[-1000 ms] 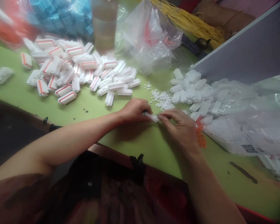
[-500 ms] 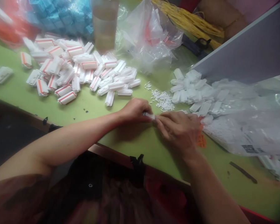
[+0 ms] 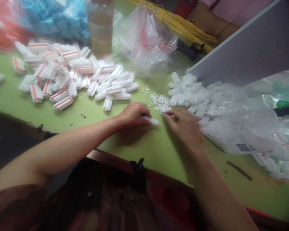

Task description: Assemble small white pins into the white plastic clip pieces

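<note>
My left hand [image 3: 134, 115] is closed around a small white plastic housing [image 3: 151, 120], whose free end points right over the green table. My right hand [image 3: 183, 123] has its thumb and forefinger pinched together at the near edge of a heap of tiny white pins [image 3: 161, 102]. Whatever lies between those fingertips is too small to make out. Beyond my left hand spreads a large pile of white plastic housings [image 3: 62, 72], many with an orange-red stripe. Plain white plastic pieces [image 3: 183, 88] are heaped past my right hand.
A cup of liquid [image 3: 100, 32] stands at the back, near bagged blue parts [image 3: 55, 22] and a crumpled clear bag [image 3: 144, 41]. At right are a grey panel [image 3: 240, 45], a plastic bag [image 3: 245, 131] and a dark strip [image 3: 239, 170]. Another person's arm [image 3: 212, 21] shows behind.
My right hand has come away from the white housing and moved to the pin heap, its fingertips now pinched there. My left hand keeps hold of the housing. The whole view has shifted slightly.
</note>
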A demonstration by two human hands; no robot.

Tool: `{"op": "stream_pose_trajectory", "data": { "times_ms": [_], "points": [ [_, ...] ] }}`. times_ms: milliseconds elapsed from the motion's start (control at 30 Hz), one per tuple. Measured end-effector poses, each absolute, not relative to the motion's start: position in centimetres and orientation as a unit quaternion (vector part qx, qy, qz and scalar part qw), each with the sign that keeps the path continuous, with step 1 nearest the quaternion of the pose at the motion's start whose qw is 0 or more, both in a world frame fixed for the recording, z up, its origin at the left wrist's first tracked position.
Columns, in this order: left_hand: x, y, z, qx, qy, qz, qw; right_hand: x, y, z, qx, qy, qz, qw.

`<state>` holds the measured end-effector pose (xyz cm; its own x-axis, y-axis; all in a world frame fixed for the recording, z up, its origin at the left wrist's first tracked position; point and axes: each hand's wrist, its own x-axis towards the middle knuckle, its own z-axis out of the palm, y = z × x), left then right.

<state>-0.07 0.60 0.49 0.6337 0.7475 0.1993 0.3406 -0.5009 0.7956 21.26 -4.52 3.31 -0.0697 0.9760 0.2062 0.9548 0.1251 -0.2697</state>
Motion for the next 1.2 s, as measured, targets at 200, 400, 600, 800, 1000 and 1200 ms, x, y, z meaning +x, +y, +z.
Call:
{"op": "stream_pose_trajectory", "data": {
  "times_ms": [200, 400, 600, 800, 1000, 1200],
  "points": [
    [0.0, 0.6, 0.5, 0.825, 0.332, 0.267, 0.371, 20.2, -3.7, 2.5, -0.674, -0.728, -0.024, 0.123],
    [0.0, 0.6, 0.4, 0.823, 0.332, 0.270, 0.374, 20.8, -4.1, 3.2, -0.622, -0.768, 0.017, 0.151],
    [0.0, 0.5, 0.6, 0.823, 0.334, 0.267, 0.373, 20.1, -5.1, 4.2, -0.552, -0.812, 0.054, 0.181],
    [0.0, 0.6, 0.3, 0.821, 0.330, 0.271, 0.379, 18.9, -5.8, 4.6, -0.538, -0.826, 0.016, 0.170],
    [0.0, 0.5, 0.2, 0.820, 0.329, 0.280, 0.375, 18.4, -5.9, 5.0, -0.543, -0.829, -0.023, 0.130],
    [0.0, 0.6, 0.3, 0.821, 0.329, 0.274, 0.377, 18.3, -5.9, 4.7, -0.547, -0.824, -0.012, 0.147]
  ]
}}
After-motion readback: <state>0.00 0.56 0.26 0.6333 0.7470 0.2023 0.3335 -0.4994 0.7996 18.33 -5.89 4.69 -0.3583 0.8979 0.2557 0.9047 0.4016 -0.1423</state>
